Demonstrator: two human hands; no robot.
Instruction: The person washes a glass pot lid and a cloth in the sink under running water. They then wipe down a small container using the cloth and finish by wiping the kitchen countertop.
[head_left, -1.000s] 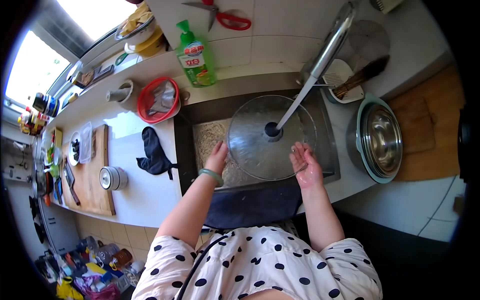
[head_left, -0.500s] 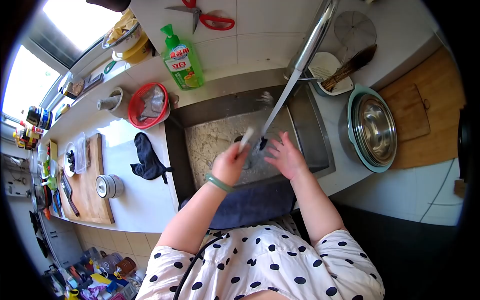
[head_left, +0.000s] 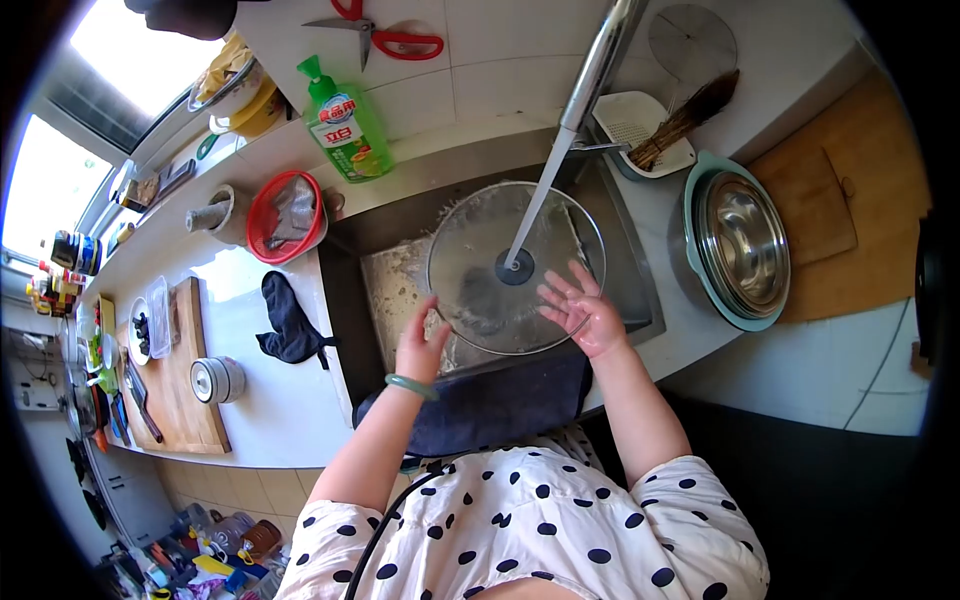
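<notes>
A round, clear glass pot lid (head_left: 470, 305) with a metal rim and a black centre knob is over the sink (head_left: 640, 290), knob side up. Water from the tap (head_left: 597, 75) falls onto the knob. At the lid's left edge, my left hand (head_left: 418, 350), with a green bangle on the wrist, grips the rim between thumb and fingers. My right hand (head_left: 592, 322) supports the opposite side; its wet fingers are spread, and the rim crosses the hand.
A green soap bottle (head_left: 345, 130) stands behind the sink. On the left are a red basket (head_left: 262, 245), a dark cloth glove (head_left: 290, 320), a lidded jar (head_left: 217, 380) and a cutting board (head_left: 185, 425). Nested metal bowls (head_left: 745, 230) and a whisk brush (head_left: 690, 120) are on the right.
The glass lid now shows face-on under the stream; before, it was hard to make out. My left hand has moved left and down, and my hands are farther apart.
</notes>
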